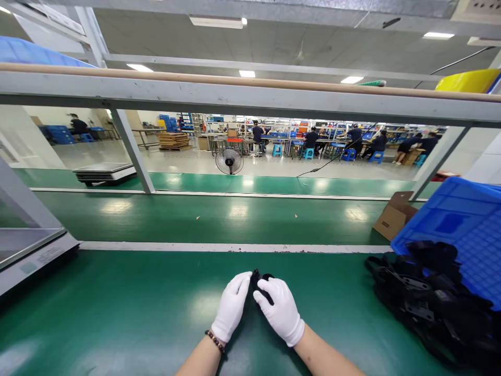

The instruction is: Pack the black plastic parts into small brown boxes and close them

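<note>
A small black item (256,279), perhaps a piece of strap, is between my hands just above the green work surface; its exact kind is mostly hidden. My left hand (231,308), in a white glove with a beaded bracelet at the wrist, pinches its left edge with the fingers pressed together. From the other side my right hand (278,309), gloved in white too, curls its fingers and thumb around the item. Off to the right lies a pile of black straps (426,297) with buckle-like plates, spilling from a tilted blue crate (442,214).
A scale (35,261) stands at the left edge, and another flat scale (104,172) sits farther back. A small cardboard box (393,214) leans beside the crate. Metal shelf posts (133,151) and a crossbar (250,94) frame the bench. Beyond are a fan (229,162) and several seated people.
</note>
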`<action>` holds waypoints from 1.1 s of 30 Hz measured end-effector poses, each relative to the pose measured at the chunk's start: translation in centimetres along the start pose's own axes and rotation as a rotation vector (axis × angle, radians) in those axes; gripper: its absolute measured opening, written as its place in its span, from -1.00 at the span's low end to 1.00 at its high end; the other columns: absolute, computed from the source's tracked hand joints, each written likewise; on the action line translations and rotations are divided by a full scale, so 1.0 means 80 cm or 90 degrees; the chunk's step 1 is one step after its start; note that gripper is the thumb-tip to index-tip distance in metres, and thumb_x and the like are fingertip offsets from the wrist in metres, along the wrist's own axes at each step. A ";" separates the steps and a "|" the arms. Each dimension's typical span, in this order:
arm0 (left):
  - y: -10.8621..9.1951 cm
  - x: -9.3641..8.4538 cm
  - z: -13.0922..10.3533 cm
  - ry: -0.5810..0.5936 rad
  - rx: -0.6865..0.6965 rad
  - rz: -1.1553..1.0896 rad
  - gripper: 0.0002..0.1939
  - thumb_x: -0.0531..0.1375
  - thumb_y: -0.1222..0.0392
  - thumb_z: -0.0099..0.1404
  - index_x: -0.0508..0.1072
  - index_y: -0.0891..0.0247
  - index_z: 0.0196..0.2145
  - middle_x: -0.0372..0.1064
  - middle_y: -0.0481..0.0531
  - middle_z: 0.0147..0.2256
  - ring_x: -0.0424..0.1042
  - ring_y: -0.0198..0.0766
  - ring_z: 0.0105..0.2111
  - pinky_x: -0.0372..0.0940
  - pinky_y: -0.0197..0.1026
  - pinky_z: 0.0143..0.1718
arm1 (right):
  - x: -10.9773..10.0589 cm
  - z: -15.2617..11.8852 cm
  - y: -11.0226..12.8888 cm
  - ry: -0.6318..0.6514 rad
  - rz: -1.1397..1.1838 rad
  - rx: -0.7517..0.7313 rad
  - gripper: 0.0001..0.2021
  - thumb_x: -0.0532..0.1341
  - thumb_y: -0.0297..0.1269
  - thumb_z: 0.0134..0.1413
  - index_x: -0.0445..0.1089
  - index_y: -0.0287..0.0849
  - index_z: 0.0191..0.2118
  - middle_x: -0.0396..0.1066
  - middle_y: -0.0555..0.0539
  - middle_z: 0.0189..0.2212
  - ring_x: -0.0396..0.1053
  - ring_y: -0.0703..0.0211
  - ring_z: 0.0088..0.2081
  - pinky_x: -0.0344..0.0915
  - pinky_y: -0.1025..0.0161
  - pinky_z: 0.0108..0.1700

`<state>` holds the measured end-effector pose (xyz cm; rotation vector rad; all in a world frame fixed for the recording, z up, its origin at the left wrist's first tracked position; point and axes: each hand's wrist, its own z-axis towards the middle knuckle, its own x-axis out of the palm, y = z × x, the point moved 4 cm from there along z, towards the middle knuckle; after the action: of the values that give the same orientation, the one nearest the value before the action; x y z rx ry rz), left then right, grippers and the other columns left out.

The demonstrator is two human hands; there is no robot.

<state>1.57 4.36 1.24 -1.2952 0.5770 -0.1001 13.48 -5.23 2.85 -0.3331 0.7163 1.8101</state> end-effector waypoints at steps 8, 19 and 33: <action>0.002 0.003 0.000 0.010 0.000 -0.001 -0.63 0.02 0.05 0.28 0.46 0.22 -0.07 0.40 0.09 0.01 0.35 -0.16 0.04 0.18 -0.02 0.18 | 0.005 -0.003 -0.001 0.023 0.005 0.008 -0.78 0.08 -0.12 0.21 0.37 -0.12 -0.20 0.48 -0.06 -0.33 0.44 0.15 -0.25 0.34 0.15 -0.11; 0.001 0.001 0.001 0.003 0.025 -0.048 -0.62 0.00 0.05 0.29 0.46 0.25 -0.08 0.38 0.12 0.03 0.33 -0.17 0.06 0.16 -0.04 0.19 | 0.009 0.000 0.004 0.080 0.023 -0.003 -0.75 0.06 -0.10 0.22 0.38 -0.11 -0.18 0.48 -0.06 -0.34 0.43 0.16 -0.27 0.29 0.20 -0.14; 0.000 0.002 -0.001 0.006 0.028 -0.012 -0.64 0.02 0.05 0.29 0.48 0.23 -0.09 0.40 0.11 0.01 0.35 -0.17 0.05 0.19 -0.05 0.18 | 0.008 -0.001 0.004 0.086 0.036 -0.002 -0.78 0.07 -0.10 0.21 0.38 -0.10 -0.22 0.48 -0.03 -0.37 0.43 0.18 -0.27 0.28 0.19 -0.11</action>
<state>1.62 4.22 1.17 -1.2584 0.5671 -0.1336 12.93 -4.89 2.57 -0.4440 0.8234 1.8549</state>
